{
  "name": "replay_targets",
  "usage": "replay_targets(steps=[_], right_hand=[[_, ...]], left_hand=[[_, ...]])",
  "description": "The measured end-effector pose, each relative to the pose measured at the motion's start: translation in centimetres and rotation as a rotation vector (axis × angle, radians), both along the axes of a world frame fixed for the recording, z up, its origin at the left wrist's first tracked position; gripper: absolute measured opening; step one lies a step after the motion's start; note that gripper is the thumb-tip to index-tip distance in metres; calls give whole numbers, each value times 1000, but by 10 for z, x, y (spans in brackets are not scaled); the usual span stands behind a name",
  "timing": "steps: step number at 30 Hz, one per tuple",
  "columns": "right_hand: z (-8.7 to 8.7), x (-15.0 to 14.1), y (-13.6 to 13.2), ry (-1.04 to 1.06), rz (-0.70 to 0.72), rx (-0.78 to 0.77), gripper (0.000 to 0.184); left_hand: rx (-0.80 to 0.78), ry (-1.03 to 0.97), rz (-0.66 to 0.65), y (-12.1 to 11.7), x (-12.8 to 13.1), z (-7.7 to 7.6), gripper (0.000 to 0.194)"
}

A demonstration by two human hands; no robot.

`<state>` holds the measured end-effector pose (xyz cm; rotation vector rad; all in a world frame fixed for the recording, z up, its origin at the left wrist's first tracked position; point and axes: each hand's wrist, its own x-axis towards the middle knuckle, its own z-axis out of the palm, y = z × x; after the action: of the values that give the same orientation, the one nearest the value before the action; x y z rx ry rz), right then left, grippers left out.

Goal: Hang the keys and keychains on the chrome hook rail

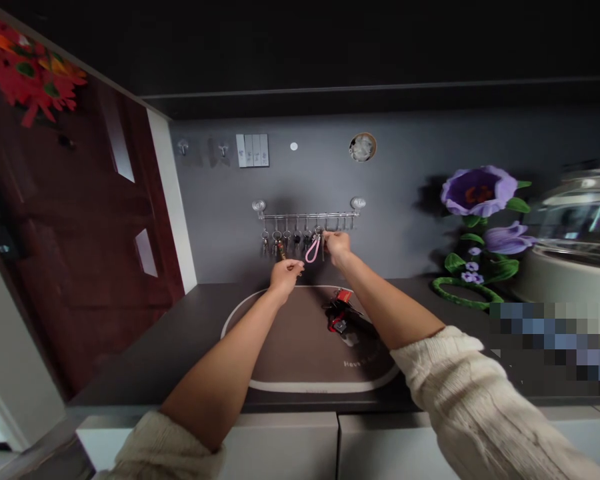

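A hook rack of clear material is fixed to the grey wall, with several bunches of keys hanging along its left and middle part. My right hand is closed at the rack around a key ring with keys, and a pink loop strap dangles beside its fingertips. Lower and to the left, my left hand has its fingers curled together; what they hold, if anything, is hidden. A patterned brown-red key fob shows just above that hand, and whether they touch is unclear.
On the counter a brown mat carries a dark bunch of keys with red parts. Purple fabric flowers and a glass-topped appliance stand at the right. A dark cabinet overhangs the counter; a red-brown door is at left.
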<state>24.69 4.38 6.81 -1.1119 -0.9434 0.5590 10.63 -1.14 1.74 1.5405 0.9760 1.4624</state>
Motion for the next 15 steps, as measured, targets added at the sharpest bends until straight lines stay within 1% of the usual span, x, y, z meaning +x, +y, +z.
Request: replay_targets(steps=[10,15], right_hand=[[-9,0,3,-33,45,-26,8],[-9,1,2,-59,52,-33,12]], left_hand=[[-14,-18,4,1,0,0,10],[-12,-8,6,0,0,1,9]])
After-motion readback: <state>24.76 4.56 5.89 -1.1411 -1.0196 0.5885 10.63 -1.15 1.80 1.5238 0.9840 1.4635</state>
